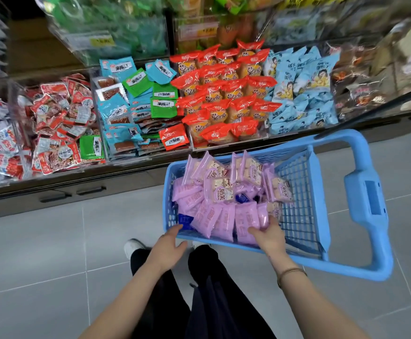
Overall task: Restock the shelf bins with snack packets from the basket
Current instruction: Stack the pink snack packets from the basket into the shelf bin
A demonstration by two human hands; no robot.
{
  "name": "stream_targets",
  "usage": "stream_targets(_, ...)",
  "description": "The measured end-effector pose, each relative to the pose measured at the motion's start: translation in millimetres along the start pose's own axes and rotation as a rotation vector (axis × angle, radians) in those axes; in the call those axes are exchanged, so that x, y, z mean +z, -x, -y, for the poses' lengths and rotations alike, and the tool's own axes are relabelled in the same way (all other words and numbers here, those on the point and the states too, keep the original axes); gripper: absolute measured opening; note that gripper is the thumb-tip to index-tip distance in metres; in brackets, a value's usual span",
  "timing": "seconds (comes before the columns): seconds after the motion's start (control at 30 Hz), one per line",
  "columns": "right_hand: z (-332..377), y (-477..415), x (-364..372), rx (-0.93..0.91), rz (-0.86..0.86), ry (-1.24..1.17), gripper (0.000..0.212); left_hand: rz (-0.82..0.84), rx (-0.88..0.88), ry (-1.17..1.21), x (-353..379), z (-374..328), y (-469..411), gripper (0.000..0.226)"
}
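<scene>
- The floor is laid with large pale grey tiles with thin light joints; a dark plinth runs along the foot of the shelving.
- A blue plastic basket with a mesh wall and a broad handle stands on the floor just before the shelf.
- Pink snack packets fill the basket's near half, heaped loosely, with a few dark blue packets among them.
- The right hand reaches over the near rim, fingers closed on the edge of the pink packets at the front.
- The left hand is spread and empty, fingertips touching the basket's near left corner.
- Clear shelf bins sit in a row: red and white sachets at left, then teal and green packets, orange-topped cakes, and light blue bags.
- An upper tier of bins above them is blurred.
- The person stands in black trousers, with one white shoe showing.
</scene>
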State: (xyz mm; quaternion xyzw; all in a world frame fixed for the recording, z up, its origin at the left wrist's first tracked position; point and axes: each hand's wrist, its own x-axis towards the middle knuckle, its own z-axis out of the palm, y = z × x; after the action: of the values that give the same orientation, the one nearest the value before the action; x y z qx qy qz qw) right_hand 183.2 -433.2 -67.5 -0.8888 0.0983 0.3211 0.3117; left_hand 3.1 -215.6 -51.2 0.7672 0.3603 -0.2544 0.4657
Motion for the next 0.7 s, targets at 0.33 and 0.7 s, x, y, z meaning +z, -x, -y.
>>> stream_targets(0.33,69,57,-22,-0.329,-0.009,-0.231,0.064,0.197,0.113,0.71,7,-133,21,0.068)
stream_targets(0.7,120,105,-26,-0.72,0.256,-0.209,0.043,0.111,0.173,1.19,-45,-112,30,0.054)
